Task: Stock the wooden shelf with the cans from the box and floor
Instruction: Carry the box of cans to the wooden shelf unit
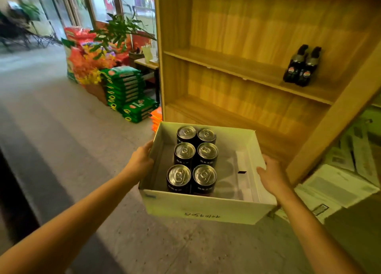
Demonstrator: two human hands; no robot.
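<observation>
I hold a white cardboard box (202, 209) in front of the wooden shelf (257, 38). My left hand (141, 160) grips the box's left wall, and my right hand (272, 175) grips its right wall. Several black cans (195, 158) with silver tops stand upright in two rows in the box's left half; the right half holds no cans. The box hangs above the floor, just before the shelf's lowest boards.
Two dark soda bottles (301, 66) stand on the right of a middle shelf board. Green stacked bags (125, 88), orange bags and a potted plant (117, 30) lie left of the shelf. Flattened white cartons (334, 187) lie on the floor at the right.
</observation>
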